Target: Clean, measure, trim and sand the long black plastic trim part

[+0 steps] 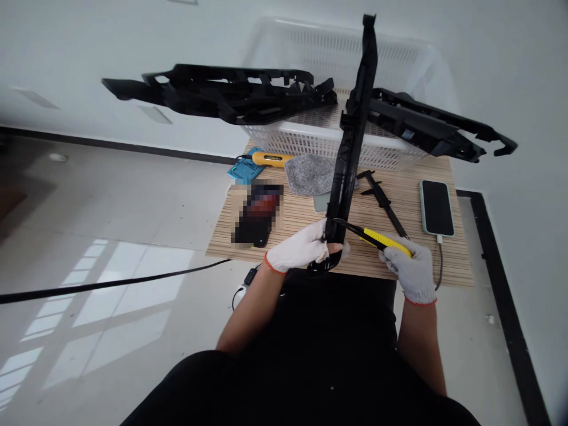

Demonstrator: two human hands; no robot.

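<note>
A long black plastic trim part [349, 160] stands tilted away from me, its lower end gripped by my left hand [302, 245] in a white work glove. The fingers of that hand wrap round the part near its bottom. My right hand [410, 266], gloved too, is closed on a yellow and black utility knife [381, 239]. The knife points left, and its tip is at the edge of the black part, just above my left thumb. Whether the blade touches the plastic, I cannot tell.
Behind, a white plastic basket [306, 130] holds more black trim parts [248, 97] that stick out both sides. On the wooden table [293, 228] lie a grey cloth [308, 174], a yellow-handled tool [270, 159], calipers [384, 204], a plugged-in phone [437, 207] and a blurred-out dark item [260, 216].
</note>
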